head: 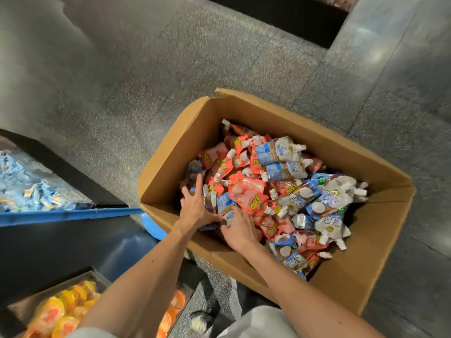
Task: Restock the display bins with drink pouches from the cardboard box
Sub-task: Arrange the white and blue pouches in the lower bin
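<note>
An open cardboard box (244,108) stands on the grey floor, filled with red and blue-white spouted drink pouches (249,193). Both my hands are inside its near left corner. My left hand (194,207) lies with fingers spread over the pouches, its thumb touching a small blue pouch (225,203). My right hand (240,229) curls around that blue pouch from the right. A display bin (73,214) with a blue rim at the left holds blue pouches (31,186).
A lower bin (22,306) at the bottom left holds orange packets (61,311). A dark display base (280,15) stands on the speckled floor at the top. My shoe (202,320) shows below the box.
</note>
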A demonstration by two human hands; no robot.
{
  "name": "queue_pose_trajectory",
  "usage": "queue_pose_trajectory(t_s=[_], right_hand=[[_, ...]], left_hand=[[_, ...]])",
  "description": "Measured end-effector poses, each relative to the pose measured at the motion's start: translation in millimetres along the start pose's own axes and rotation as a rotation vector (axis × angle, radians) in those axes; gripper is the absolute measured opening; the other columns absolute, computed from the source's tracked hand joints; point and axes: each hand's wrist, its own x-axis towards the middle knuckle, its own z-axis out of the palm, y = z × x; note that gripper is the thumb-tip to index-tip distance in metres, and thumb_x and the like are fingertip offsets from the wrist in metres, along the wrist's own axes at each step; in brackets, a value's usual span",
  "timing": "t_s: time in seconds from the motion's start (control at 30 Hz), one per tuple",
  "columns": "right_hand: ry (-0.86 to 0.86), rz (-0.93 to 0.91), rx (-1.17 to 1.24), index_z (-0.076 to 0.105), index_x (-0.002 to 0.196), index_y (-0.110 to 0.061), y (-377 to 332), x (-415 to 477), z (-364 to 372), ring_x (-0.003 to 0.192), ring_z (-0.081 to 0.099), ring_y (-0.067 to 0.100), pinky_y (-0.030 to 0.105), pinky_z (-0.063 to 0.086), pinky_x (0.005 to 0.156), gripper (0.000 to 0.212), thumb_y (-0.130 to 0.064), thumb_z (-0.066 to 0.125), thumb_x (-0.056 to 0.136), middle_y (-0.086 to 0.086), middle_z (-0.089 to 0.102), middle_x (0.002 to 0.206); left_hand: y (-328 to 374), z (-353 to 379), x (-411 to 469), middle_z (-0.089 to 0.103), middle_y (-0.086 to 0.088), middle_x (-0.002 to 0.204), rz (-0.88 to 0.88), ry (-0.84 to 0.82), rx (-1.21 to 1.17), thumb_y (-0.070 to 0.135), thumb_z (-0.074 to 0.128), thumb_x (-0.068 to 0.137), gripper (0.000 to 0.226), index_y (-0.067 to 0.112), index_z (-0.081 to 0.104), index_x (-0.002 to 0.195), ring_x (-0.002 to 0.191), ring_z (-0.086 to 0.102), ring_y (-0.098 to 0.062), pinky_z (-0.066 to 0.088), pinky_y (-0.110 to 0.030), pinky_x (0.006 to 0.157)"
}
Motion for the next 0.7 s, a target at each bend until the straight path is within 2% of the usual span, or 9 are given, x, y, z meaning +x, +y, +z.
queue_pose_trajectory(t_s=[0.07,0.17,0.23,0.3,0.37,0.5,0.6,0.7], right_hand=[[0.01,-0.025,-0.05,0.025,0.152,-0.013,-9,6,11,0.147,0.019,0.03,0.041,0.018,0.12,0.066,-0.024,0.058,0.095,0.008,0.022,0.161],[0.084,-0.031,-0.112,0.015,0.156,-0.008,-13,12,17,0.149,0.014,0.031,0.04,0.011,0.122,0.075,-0.022,0.058,0.096,0.012,0.019,0.162],[0.096,-0.025,-0.12,0.016,0.155,-0.009,-13,16,17,0.147,0.019,0.031,0.038,0.017,0.12,0.079,-0.026,0.062,0.094,0.015,0.024,0.159],[0.077,-0.021,-0.151,0.024,0.152,-0.009,-15,19,13,0.14,0.03,0.03,0.036,0.024,0.115,0.073,-0.028,0.063,0.094,0.014,0.036,0.15],[0.063,-0.025,-0.216,0.032,0.147,-0.009,-16,22,9,0.135,0.034,0.03,0.038,0.03,0.11,0.065,-0.028,0.063,0.094,0.012,0.04,0.145],[0.062,-0.05,-0.284,0.032,0.145,-0.008,-17,12,17,0.133,0.035,0.034,0.041,0.037,0.106,0.064,-0.016,0.066,0.091,0.015,0.034,0.146],[0.152,-0.069,-0.282,0.037,0.14,-0.006,-15,6,24,0.127,0.041,0.034,0.039,0.041,0.102,0.054,-0.005,0.058,0.091,0.018,0.039,0.141],[0.145,-0.089,-0.25,0.038,0.139,-0.005,-10,5,21,0.128,0.042,0.032,0.036,0.039,0.104,0.051,-0.004,0.057,0.092,0.018,0.047,0.138]], left_hand=[[-4,2,6,0.012,-0.019,0.153,-0.04,-0.095,-0.014,0.043,0.093,0.06,0.137,0.034,-0.003,0.157,0.136,0.037,-0.042,0.038,-0.049,0.109],[-4,-1,8,0.027,-0.016,0.144,-0.067,-0.084,-0.046,0.033,0.09,0.068,0.115,0.033,0.016,0.155,0.128,0.047,-0.04,0.041,-0.046,0.103],[-4,-4,5,0.037,-0.013,0.132,-0.037,-0.034,-0.069,0.022,0.084,0.075,0.09,0.032,0.031,0.148,0.116,0.054,-0.039,0.044,-0.043,0.097],[-5,-5,-1,0.039,-0.009,0.116,-0.002,0.043,-0.084,0.016,0.075,0.08,0.069,0.029,0.042,0.14,0.104,0.058,-0.038,0.045,-0.04,0.091],[-4,-5,-4,0.038,-0.008,0.111,0.016,0.096,-0.105,0.013,0.069,0.085,0.058,0.028,0.047,0.136,0.098,0.058,-0.038,0.045,-0.04,0.089],[-1,-8,-7,0.043,-0.011,0.119,-0.003,0.087,-0.149,0.011,0.067,0.09,0.058,0.034,0.046,0.139,0.094,0.055,-0.028,0.045,-0.039,0.093],[-4,-14,-9,0.047,-0.01,0.119,-0.015,0.1,-0.212,0.009,0.07,0.087,0.064,0.038,0.048,0.139,0.089,0.049,-0.022,0.046,-0.04,0.094],[-10,-20,-14,0.054,-0.008,0.125,-0.017,0.114,-0.336,0.007,0.075,0.08,0.067,0.036,0.052,0.137,0.1,0.053,-0.021,0.05,-0.042,0.096]])
